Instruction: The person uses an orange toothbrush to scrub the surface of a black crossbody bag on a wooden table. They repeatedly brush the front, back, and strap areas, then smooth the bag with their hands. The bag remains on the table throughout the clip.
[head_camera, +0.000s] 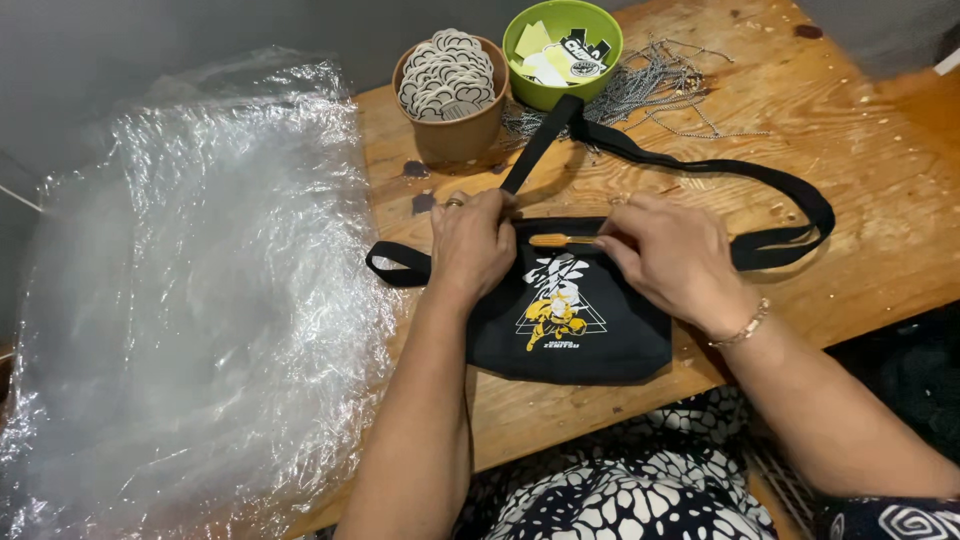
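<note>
Bag: small black bag (570, 335) lying flat on the wooden table (850, 150)
Left hand (470, 245): closed on the bag's top edge
Right hand (668, 258): pinching the orange zip pull (552, 240)
Brown cup (452, 135): full of round stickers
Green bowl (550, 95): holds paper tags
Plastic bags (190, 300): piled on the left

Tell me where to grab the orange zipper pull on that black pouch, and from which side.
Pinch the zipper pull at its free left end, coming from above. It lies flat along the top edge of the black pouch, between the left hand and right hand.
</note>
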